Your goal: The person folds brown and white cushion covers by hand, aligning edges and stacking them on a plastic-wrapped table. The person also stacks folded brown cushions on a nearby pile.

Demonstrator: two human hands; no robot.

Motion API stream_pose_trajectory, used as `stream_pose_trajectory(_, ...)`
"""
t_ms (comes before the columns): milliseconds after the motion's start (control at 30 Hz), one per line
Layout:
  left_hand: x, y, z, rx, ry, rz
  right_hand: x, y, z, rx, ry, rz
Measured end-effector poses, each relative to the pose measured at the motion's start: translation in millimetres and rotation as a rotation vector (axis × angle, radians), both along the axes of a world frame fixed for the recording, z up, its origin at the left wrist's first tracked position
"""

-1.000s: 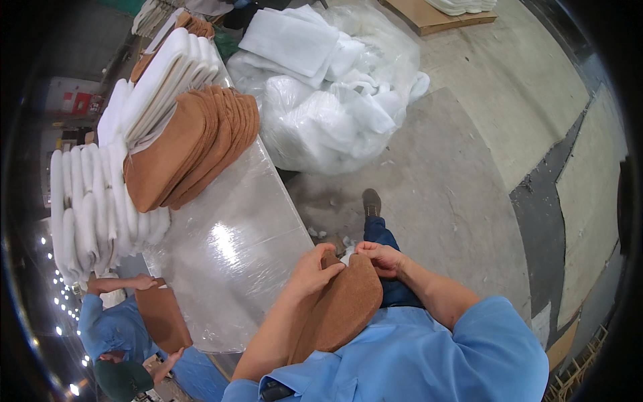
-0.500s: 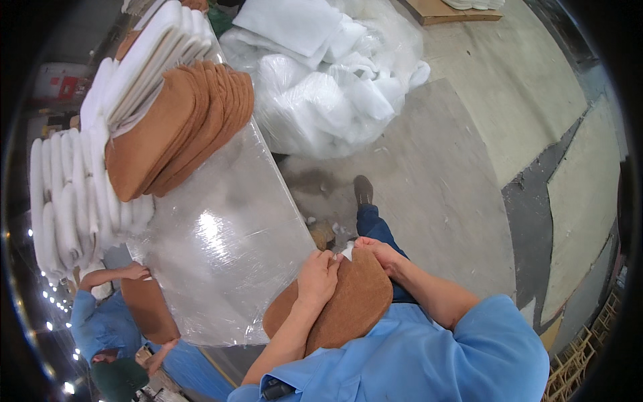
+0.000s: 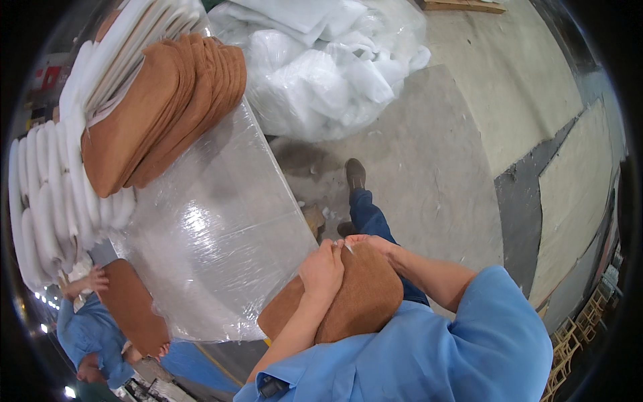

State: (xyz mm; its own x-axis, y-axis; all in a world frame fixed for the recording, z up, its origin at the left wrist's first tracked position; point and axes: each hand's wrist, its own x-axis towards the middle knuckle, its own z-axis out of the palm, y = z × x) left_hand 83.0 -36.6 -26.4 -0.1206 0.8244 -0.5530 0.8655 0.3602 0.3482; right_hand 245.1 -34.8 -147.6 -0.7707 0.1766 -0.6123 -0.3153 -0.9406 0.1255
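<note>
A brown fuzzy cushion (image 3: 365,291) lies against my front, beside the near right corner of the wrapped table. My left forearm crosses over it. My left hand (image 3: 322,266) is closed on the cushion's far edge, fingers pinched together. Right beside it, my right hand (image 3: 374,245) pinches the same edge from the other side. A small tuft of white stuffing (image 3: 349,246) shows between the two hands. The fingertips partly hide the edge where they meet.
A plastic-covered table (image 3: 221,234) stands at left, with stacked brown cushions (image 3: 167,110) and white padding pieces (image 3: 57,194). Beyond it lies a plastic bag of white wadding (image 3: 328,74). At lower left a co-worker (image 3: 94,335) holds a brown cushion (image 3: 134,305). Cardboard sheets (image 3: 509,87) cover the floor.
My hands have come closer together on the cushion's edge, and less white stuffing shows between them. The co-worker's cushion has shifted to the left. My view has moved slightly.
</note>
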Motion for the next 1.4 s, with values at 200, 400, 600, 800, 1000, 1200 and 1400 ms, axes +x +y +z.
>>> stream_pose_trajectory(200,-6,9,4,-0.033,-0.014,-0.051,-13,-12,0,0.016,-0.11,-0.136)
stream_pose_trajectory(400,4,41,-2,-0.077,-0.176,-0.09,-36,-39,45,-0.156,-0.169,-0.476)
stream_pose_trajectory(600,11,67,-49,-0.501,-0.12,-0.222,-48,-39,25,-0.041,-0.278,-0.479)
stream_pose_trajectory(800,6,62,-67,-0.417,-0.298,-0.105,-55,-52,9,-0.07,-0.21,-0.548)
stream_pose_trajectory(1000,9,59,-52,-0.388,-0.537,0.063,-49,-47,5,-0.045,-0.222,-0.497)
stream_pose_trajectory(1200,10,58,-38,-0.115,-0.325,-0.176,-41,-45,14,-0.046,-0.233,-0.405)
stream_pose_trajectory(1400,8,73,-25,-0.319,-0.325,-0.201,-38,-39,18,-0.048,-0.284,-0.273)
